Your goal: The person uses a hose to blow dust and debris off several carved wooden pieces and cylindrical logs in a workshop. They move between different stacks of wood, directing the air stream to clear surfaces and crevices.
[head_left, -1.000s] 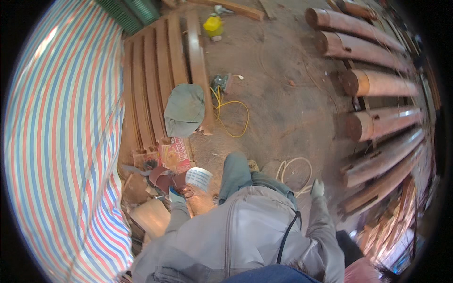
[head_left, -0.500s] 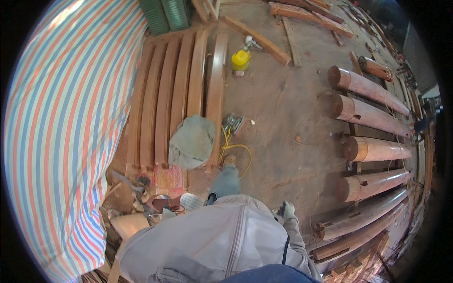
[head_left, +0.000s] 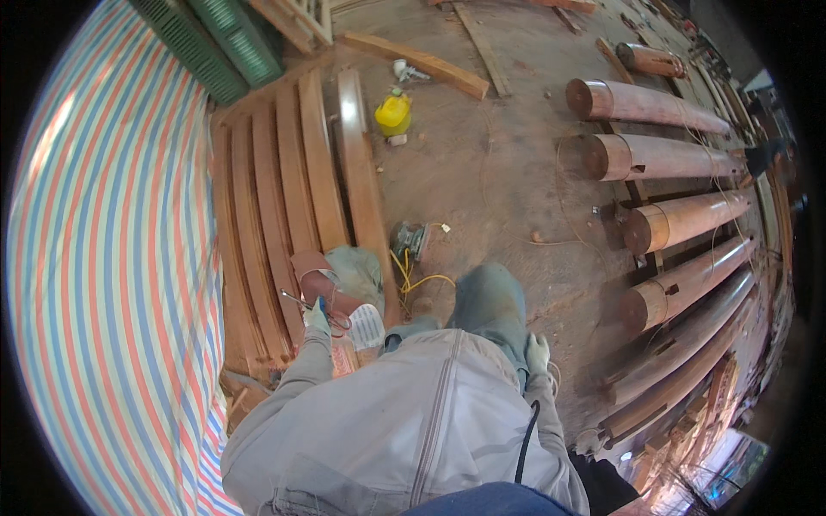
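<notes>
My left hand [head_left: 317, 319], in a pale glove, is closed around a slim tool with a silver metal rod [head_left: 295, 298] and a bit of blue beside the fingers. Its exact kind is too small to tell. Against the same hand is a curved reddish-brown sheet [head_left: 331, 291] that looks like sandpaper, with a white printed sheet [head_left: 366, 327] at its lower end. Behind it, a grey-green cloth [head_left: 357, 273] lies over the ends of the brown beams [head_left: 297, 189]. At my right thigh, my gloved right hand [head_left: 538, 353] hangs with its fingers extended, apparently holding nothing.
A power tool [head_left: 409, 240] with a yellow cord [head_left: 422, 282] lies ahead of my feet. Farther off stand a yellow container [head_left: 393, 115] and a spray gun [head_left: 409, 70]. Thick round wooden columns [head_left: 680, 222] lie right; a striped tarp [head_left: 120, 258] hangs left.
I have moved forward, toward the beams. My left hand has come into view with the rod-like tool, and the reddish-brown sheet is raised over the cloth. My right hand has shifted up beside my thigh.
</notes>
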A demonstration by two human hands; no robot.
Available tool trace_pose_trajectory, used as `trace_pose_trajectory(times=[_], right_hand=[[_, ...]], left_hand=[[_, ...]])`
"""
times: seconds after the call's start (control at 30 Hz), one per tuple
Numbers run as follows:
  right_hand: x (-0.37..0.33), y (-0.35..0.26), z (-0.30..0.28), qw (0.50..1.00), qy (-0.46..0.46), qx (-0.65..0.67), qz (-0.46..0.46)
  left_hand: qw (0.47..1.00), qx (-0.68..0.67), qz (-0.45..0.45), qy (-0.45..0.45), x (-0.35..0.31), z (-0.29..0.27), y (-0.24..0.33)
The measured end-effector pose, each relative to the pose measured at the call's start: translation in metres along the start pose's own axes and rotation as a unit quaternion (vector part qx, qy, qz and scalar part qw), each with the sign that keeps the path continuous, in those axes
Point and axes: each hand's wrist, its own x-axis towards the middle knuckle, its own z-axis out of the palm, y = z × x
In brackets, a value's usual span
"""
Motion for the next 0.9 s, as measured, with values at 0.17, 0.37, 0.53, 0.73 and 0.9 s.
trace_pose_trajectory(times=[0.17,0.37,0.53,0.73,0.9], right_hand=[[-0.036,0.125,0.005,0.815,0.031,0.518,0.259],[0.048,0.113,0.009,0.831,0.000,0.350,0.433],[0.216,0.037,-0.038,0.838,-0.026,0.388,0.383],[0.526,-0.139,-0.089,0.905,-0.007,0.397,0.154],[0.749,-0.317,-0.126,0.948,0.021,0.310,0.062]], left_hand=[[0.997,0.027,-0.014,-0.065,0.013,0.093,0.026],[0.992,-0.090,-0.088,-0.022,0.023,0.221,0.072],[0.989,-0.119,-0.080,0.028,0.023,0.369,0.158],[0.992,-0.109,-0.052,0.027,0.033,0.545,0.260],[0.995,-0.086,-0.020,-0.039,0.080,0.657,0.305]])
